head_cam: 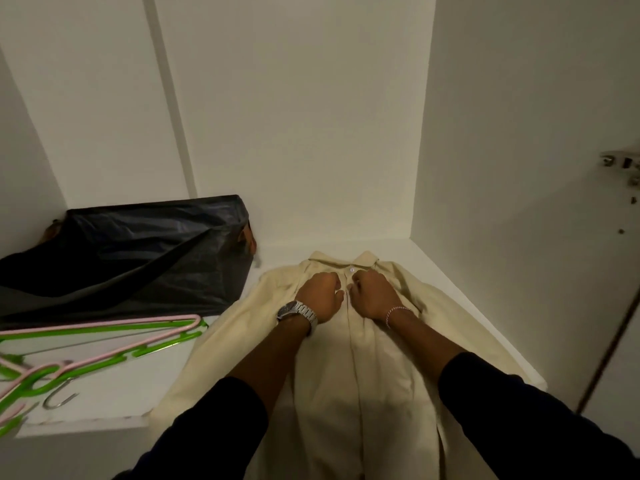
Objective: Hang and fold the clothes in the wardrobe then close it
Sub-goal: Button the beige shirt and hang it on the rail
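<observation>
On shelf (104, 386): left hand (320, 297), right hand (372, 294) curled, pinching shirt (381, 375) placket.

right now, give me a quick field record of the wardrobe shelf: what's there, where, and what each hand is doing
shirt: cream shirt lying flat on the shelf, collar toward the back
left hand: left hand pinching the placket below the collar
right hand: right hand pinching the placket beside it
bag: black bag at back left
hangers: green hanger and pink hanger lying on the shelf, left of the shirt
</observation>
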